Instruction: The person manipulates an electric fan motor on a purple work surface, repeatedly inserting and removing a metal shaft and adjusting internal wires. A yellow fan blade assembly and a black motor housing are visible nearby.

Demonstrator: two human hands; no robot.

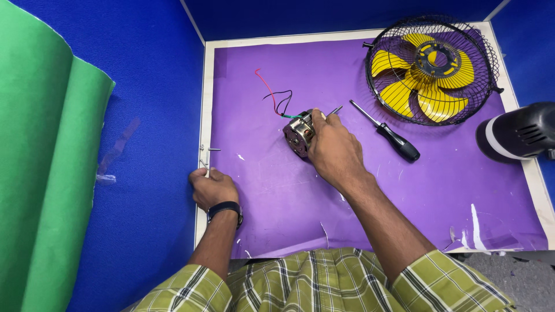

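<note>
motor (299,134) under right hand (334,151), fingers clasped on it, shaft poking past fingertips | wires (276,98) trail beyond, could snag | left hand (213,188) curled on screws (206,159) at desk (203,104) edge, may roll off | screwdriver (386,131) just right

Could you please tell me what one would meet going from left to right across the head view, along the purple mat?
Left hand at the mat's edge → small motor → right hand on it → screwdriver → yellow-bladed fan → dark housing.
</note>
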